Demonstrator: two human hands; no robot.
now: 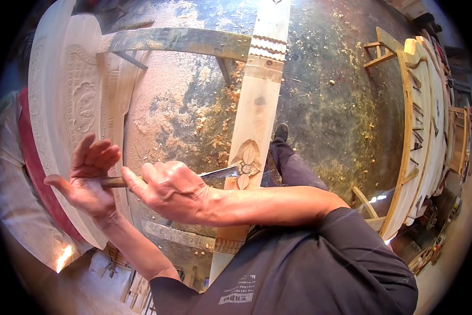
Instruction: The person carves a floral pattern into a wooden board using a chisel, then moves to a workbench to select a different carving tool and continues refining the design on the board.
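Observation:
A pale wooden beam [258,100] runs lengthwise in front of me, with a carved flower-and-leaf motif [249,152] in its face. My right hand [167,190] is wrapped round the handle of a wood chisel [220,172]. Its metal blade points right, and the tip is at the carved flower's round centre; whether it touches the wood I cannot tell. My left hand [93,176] is open, fingers apart, with its palm at the butt end of the wooden handle.
A trestle [178,42] supports the beam at the far end. Large carved panels [81,94] stand on the left. More shaped wooden parts [411,131] lean on the right beside a small trestle [380,50]. Shavings and sawdust [162,110] cover much of the floor.

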